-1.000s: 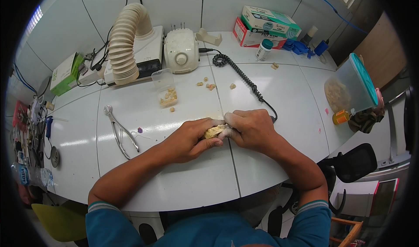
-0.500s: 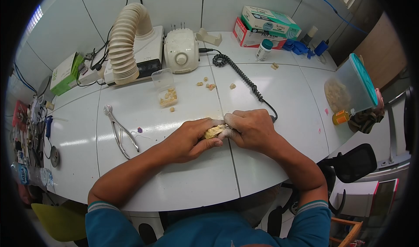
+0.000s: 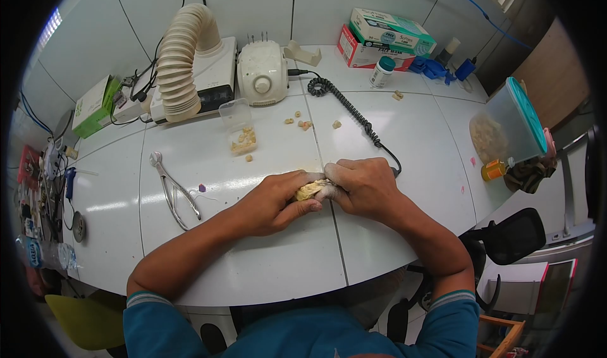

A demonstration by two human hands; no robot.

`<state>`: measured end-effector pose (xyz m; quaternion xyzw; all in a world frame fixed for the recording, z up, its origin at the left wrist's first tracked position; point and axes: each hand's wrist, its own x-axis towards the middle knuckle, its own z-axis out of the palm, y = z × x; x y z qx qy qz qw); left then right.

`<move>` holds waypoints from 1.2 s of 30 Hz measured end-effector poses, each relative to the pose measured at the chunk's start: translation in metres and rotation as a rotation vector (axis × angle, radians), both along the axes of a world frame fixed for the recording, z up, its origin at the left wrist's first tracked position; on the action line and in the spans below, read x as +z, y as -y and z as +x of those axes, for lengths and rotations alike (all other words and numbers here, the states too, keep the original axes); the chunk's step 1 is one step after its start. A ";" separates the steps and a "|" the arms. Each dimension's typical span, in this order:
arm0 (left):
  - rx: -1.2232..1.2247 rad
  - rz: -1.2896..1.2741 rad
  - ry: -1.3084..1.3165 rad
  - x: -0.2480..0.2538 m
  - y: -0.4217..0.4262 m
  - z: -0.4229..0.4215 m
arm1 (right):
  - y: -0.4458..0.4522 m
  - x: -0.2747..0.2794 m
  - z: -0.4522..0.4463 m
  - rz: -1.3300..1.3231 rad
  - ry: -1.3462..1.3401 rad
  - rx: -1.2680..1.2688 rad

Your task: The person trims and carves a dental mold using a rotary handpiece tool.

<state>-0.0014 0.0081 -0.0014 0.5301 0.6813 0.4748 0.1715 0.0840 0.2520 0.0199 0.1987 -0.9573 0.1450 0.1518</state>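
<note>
Near the table's front middle, my left hand (image 3: 283, 198) is closed around a rough, yellowish cast-like lump (image 3: 310, 190), its thumb along the near side. My right hand (image 3: 361, 184) is a fist against the lump's right end, with whitish dust on thumb and forefinger. A coiled black cord (image 3: 351, 112) runs from a cream micromotor unit (image 3: 263, 73) to the outer side of this fist. The handpiece it feeds is almost wholly hidden in the fist; only a dark rear end shows. The tool's tip cannot be seen.
Metal forceps (image 3: 169, 190) lie left of my forearm. A clear box (image 3: 239, 130) holds yellowish pieces, with several more loose nearby. A ribbed hose (image 3: 180, 61) arches at the back left. Mask boxes (image 3: 386, 38), a white bottle (image 3: 382, 73) and a teal-lidded container (image 3: 515, 117) stand right.
The yellowish lump has turned very slightly between my hands. Both arms and everything on the table hold their places.
</note>
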 end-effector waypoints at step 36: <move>-0.007 -0.020 -0.045 -0.005 0.002 -0.002 | 0.000 0.000 0.000 -0.022 0.003 0.015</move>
